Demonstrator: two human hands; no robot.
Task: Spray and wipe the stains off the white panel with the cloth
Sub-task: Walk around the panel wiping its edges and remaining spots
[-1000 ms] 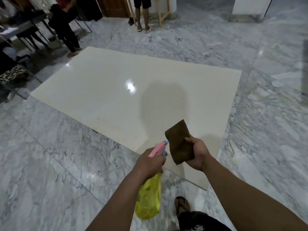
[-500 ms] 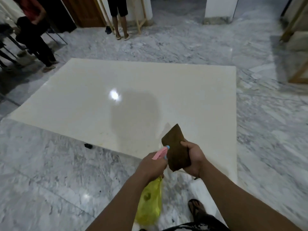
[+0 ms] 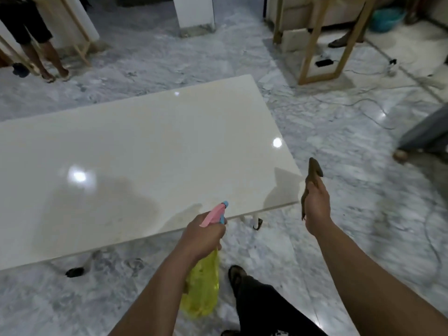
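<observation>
The white panel (image 3: 145,151) lies flat just above the marble floor, with faint yellowish stains near its near edge. My left hand (image 3: 202,235) grips a yellow spray bottle (image 3: 201,287) by its pink trigger head, the blue nozzle pointing at the panel's near edge. My right hand (image 3: 316,204) holds a brown cloth (image 3: 312,175) edge-on, just off the panel's near right corner and apart from the bottle.
A person's legs (image 3: 36,40) stand at the far left by a wooden frame. A wooden stand (image 3: 322,42) and trailing cables (image 3: 363,103) are at the far right, another person's foot (image 3: 402,154) at the right edge. My own sandalled foot (image 3: 236,275) is below the bottle.
The view has swung right, so the panel now sits left of centre. My right hand with the cloth has moved away from the bottle to the right, turning the cloth edge-on.
</observation>
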